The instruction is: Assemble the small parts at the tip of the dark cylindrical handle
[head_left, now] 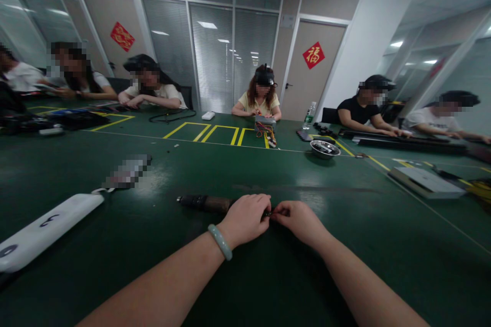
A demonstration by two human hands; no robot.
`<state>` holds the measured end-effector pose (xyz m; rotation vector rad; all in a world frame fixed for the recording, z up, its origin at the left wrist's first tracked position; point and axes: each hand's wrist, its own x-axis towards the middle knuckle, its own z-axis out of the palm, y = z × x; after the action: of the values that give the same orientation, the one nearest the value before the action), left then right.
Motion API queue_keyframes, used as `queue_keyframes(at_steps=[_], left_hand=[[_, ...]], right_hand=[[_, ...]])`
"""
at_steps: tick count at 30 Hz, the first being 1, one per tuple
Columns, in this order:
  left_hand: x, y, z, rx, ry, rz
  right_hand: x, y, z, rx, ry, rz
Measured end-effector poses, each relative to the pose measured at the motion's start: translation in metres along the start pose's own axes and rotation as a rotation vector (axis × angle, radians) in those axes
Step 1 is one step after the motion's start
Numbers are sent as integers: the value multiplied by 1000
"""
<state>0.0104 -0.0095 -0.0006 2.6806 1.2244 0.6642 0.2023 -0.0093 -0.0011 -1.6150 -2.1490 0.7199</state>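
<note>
On the green tabletop lies a dark cylindrical tool (215, 204) that looks like an electric screwdriver, with a black collar and a short metal tip pointing left. My left hand (247, 217), with a pale green bangle at the wrist, is closed around its right part and hides that section. Just to the right, my right hand (297, 219) is pinched at the tool's near-right end. Its thumb and fingertips meet by a small dark piece too little to make out. The two hands almost touch.
At left lie a white power bank (57, 230) and a blurred-out phone-like device (130, 171). Farther off are a metal bowl (325, 149) of small parts, a water bottle (309, 116), a grey box with wires (264, 123) and a flat light box (425, 182). Several people sit around the table.
</note>
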Motion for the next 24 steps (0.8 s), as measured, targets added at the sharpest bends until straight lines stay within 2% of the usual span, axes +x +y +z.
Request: queue_keyframes(at_steps=[6, 11, 17, 24], left_hand=[[0, -1, -2, 9, -24, 36], [-1, -1, -1, 3, 3, 17], [0, -2, 0, 5, -23, 19], [0, -3, 2, -5, 9, 31]], right_hand=[[-1, -4, -2, -6, -1, 5], [-1, -5, -3, -10, -6, 11], [-1, -2, -2, -2, -14, 15], [0, 1, -1, 4, 7, -10]])
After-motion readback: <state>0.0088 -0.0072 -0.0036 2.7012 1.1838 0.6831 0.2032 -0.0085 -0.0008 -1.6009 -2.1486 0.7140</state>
